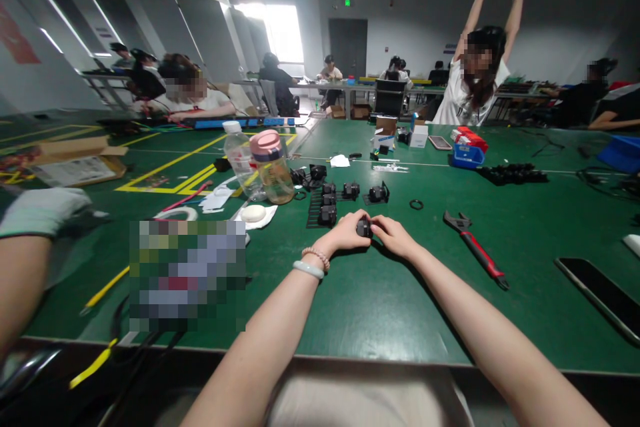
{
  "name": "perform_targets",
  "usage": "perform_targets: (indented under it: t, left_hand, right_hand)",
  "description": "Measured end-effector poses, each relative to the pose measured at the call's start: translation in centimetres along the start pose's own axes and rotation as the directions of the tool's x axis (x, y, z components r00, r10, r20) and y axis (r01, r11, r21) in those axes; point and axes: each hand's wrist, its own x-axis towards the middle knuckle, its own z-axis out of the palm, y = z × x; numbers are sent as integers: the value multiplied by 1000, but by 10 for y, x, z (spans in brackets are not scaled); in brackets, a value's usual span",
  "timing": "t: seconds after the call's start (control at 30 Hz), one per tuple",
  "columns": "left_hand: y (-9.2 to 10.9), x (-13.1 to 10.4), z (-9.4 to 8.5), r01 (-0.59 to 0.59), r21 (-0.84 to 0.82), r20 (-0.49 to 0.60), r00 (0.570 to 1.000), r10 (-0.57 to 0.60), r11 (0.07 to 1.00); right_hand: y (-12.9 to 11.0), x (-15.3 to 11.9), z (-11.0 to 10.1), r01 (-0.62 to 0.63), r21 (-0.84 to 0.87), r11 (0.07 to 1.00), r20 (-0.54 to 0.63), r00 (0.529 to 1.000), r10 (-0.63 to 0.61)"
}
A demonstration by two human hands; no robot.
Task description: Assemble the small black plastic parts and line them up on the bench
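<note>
Between my two hands, low over the green table, is a small black part. My left hand curls around its left side and top, fingers closed on it. My right hand touches the part's right side with its fingertips pinched together. Just beyond my hands stand several similar black parts, some on a flat black comb-like piece. Another black part sits a little to the right of these, near a black ring. The underside of the held part is hidden.
An adjustable wrench and a phone lie to the right. At the left are a jar with a pink lid, a plastic bottle and a co-worker's gloved hand. A blue bin stands farther back.
</note>
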Motion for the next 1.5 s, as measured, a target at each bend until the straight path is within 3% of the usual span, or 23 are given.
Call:
perform_targets:
  t: [1.5]
  left_hand:
    - [-6,2,3,1,16,14,1000,-1,1000]
  right_hand:
    - [2,0,1,20,-12,1000,-5,1000,-20]
